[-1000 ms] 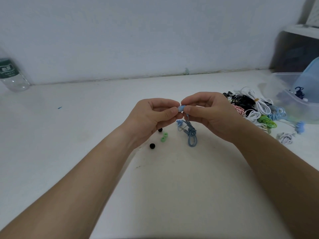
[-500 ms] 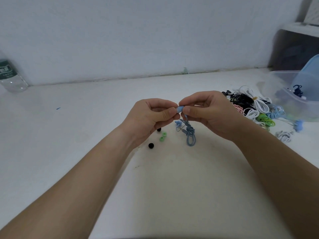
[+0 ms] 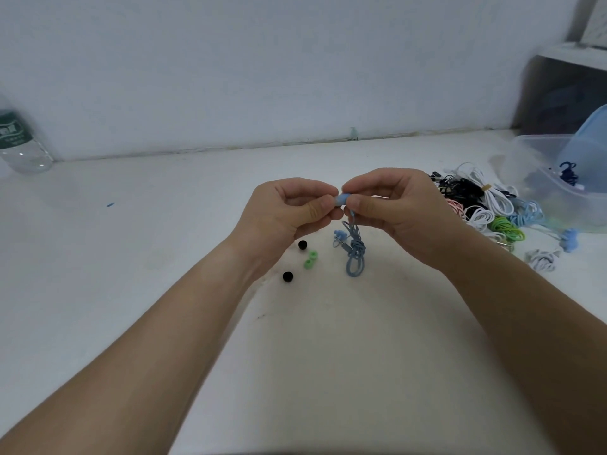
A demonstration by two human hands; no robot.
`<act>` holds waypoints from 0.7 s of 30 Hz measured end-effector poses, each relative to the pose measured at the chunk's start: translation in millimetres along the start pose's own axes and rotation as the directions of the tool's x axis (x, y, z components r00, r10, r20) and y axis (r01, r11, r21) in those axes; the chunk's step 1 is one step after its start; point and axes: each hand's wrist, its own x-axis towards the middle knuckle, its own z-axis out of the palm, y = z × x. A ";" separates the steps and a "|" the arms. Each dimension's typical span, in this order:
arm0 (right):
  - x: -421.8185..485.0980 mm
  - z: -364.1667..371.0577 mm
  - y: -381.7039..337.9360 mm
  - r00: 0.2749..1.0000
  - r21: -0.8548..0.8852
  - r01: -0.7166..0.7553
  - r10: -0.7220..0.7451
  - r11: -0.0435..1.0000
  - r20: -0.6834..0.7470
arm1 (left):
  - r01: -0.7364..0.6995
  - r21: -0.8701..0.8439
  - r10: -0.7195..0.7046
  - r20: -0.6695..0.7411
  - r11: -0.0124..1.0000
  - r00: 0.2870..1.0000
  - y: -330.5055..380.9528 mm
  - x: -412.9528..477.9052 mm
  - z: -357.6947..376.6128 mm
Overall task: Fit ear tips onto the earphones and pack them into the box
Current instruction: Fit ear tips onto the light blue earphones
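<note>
Both hands meet above the middle of the white table. My left hand pinches a light blue ear tip between thumb and forefinger. My right hand pinches the blue earphones at one earbud, right against the tip; the coiled cable and second earbud hang down to the table. Two black ear tips and two green ear tips lie loose under my left hand. A clear plastic box with a blue lid stands at the far right.
A heap of coiled earphones in black, white, pink, green and blue lies between my right hand and the box. A plastic water bottle stands at the far left by the wall. A dark cabinet sits behind the box.
Both hands have stayed together on the blue earbud and tip, with only small finger shifts. The view has drifted slightly.
</note>
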 end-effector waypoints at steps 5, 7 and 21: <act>-0.4 -0.4 -1.1 1.000 -0.011 -0.002 0.002 1.000 0.014 | 0.018 -0.029 -0.018 0.007 0.999 1.000 -0.4 -0.1 1.0; 0.1 -1.3 -1.1 1.000 -0.007 -0.002 0.002 1.000 0.027 | 0.018 -0.031 -0.017 0.013 0.999 1.000 -0.2 0.2 1.2; -1.2 -6.8 -4.1 0.997 -0.020 0.019 -0.017 1.000 0.077 | 0.003 0.009 -0.003 0.061 1.000 0.998 0.9 -1.0 1.4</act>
